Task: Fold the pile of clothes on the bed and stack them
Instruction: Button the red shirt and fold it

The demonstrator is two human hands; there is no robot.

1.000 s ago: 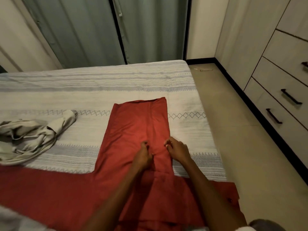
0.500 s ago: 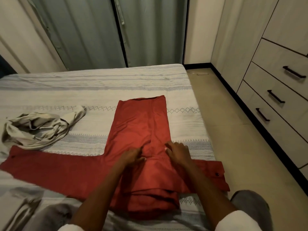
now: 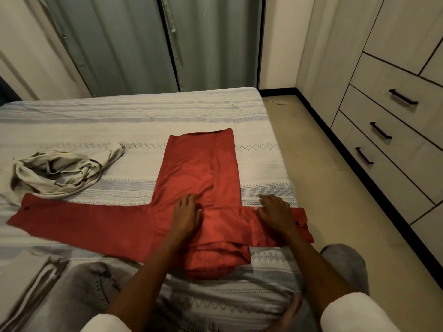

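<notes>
On the near half of the bed [image 3: 134,116], the left hand [image 3: 186,213] lay flat with its fingers spread and pressed on the middle of the red shirt [image 3: 201,168], just left of the fold line that ran up the body panel. The right hand [image 3: 275,212] rested likewise open, palm down, on the short right sleeve [image 3: 297,226], whose buttoned cuff pointed toward the bed's right edge. The step in hand looked to be folding the sleeves in over the body. To do it well, the left hand would best hold the body still while the right took the cuff and drew the sleeve leftward across the panel, keeping the crease in line with the panel's right edge. The long left sleeve [image 3: 79,224] stretched out well to the left and would need the same treatment, smoothed flat so no bulge formed. The collar end, bunched at the near edge, might need flattening first. A crumpled beige garment [image 3: 57,171] lay far left, its near edge touching or overlapping that sleeve's cuff end, not yet folded, and a folded pale piece [image 3: 21,281] sat at the near left corner.
</notes>
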